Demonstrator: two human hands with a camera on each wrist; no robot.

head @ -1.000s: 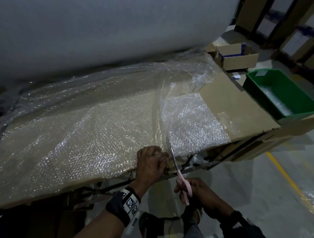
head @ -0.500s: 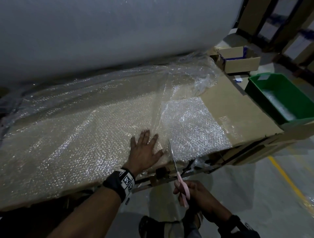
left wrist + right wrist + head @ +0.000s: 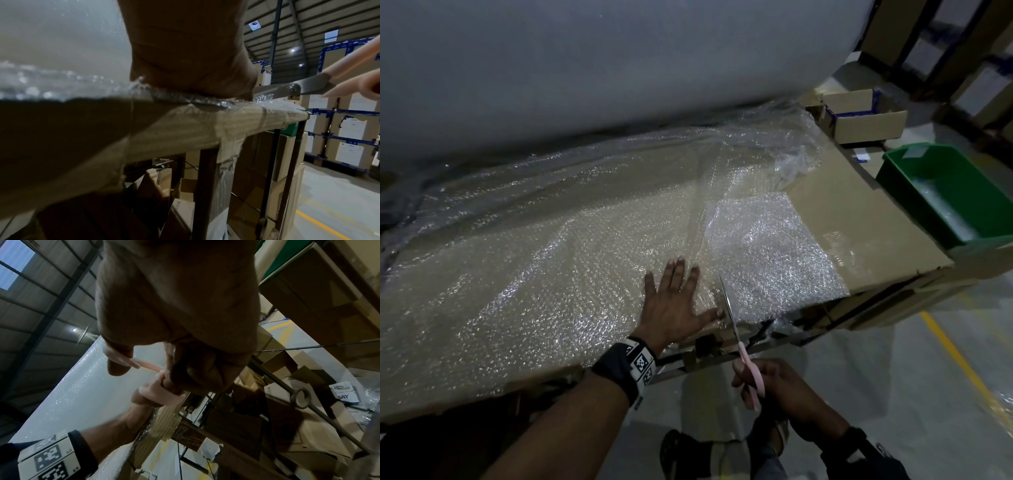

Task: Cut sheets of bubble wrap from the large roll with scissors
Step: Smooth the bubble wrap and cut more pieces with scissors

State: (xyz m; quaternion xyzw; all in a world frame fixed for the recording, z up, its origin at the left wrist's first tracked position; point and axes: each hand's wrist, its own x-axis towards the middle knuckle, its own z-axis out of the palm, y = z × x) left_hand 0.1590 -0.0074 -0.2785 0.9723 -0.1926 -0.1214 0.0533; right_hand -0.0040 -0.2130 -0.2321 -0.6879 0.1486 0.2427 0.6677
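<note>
The large white roll [image 3: 602,68] fills the back of the head view. Its bubble wrap sheet [image 3: 524,260] lies spread over the cardboard-topped table [image 3: 876,219]. My left hand [image 3: 674,301] lies flat on the sheet near the front edge, fingers spread and pressing it down. My right hand [image 3: 774,380] grips the pink handles of the scissors [image 3: 732,329] just off the table edge. The blades point away from me into the sheet beside my left thumb. A separate bubble wrap piece [image 3: 774,257] lies right of the blades. The wrist views show the scissors [image 3: 304,87] and pink handles [image 3: 156,392].
A green bin [image 3: 955,195] stands at the right end of the table, an open cardboard box [image 3: 866,116] behind it. Cardboard boxes [image 3: 345,126] are stacked beyond. A yellow line [image 3: 962,363] runs along the grey floor on the right.
My left hand let go of the front edge, moved forward onto the sheet and spread flat. The scissors' blades stay at the cut line, the right hand barely moved.
</note>
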